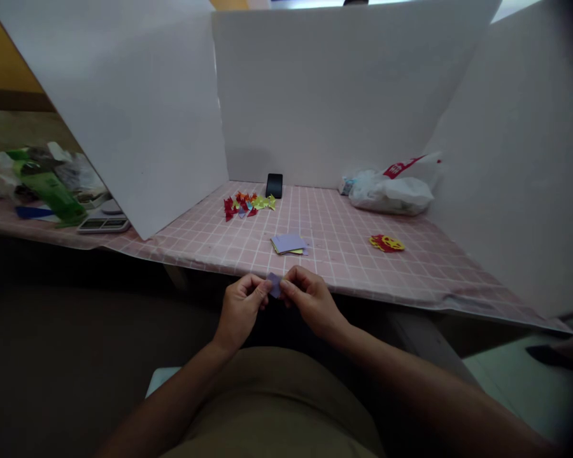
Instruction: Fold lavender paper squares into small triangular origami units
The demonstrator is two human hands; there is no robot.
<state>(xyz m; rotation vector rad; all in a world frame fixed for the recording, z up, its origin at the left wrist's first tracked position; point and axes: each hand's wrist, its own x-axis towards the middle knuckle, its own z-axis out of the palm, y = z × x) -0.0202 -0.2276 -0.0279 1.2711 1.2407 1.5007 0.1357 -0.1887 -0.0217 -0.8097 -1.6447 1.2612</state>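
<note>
Between my two hands is a small piece of purple paper (pixel 274 285), held up just off the table's front edge. My left hand (pixel 241 308) pinches its left side with thumb and fingers. On the right side, my right hand (pixel 312 299) pinches it the same way. Folds in the paper are too small to make out. Just beyond my hands lies a stack of square paper sheets (pixel 288 243), purple on top with yellow beneath. Farther back is a cluster of small folded paper figures (pixel 243 205) in red, orange, yellow and purple.
A dark phone (pixel 274 185) leans at the back. To the right lie red and yellow paper cut-outs (pixel 386 243) and a white plastic bag (pixel 391 193). White panels (pixel 353 95) enclose the pink checked table (pixel 325 222). Outside the left panel sits a scale (pixel 104 224).
</note>
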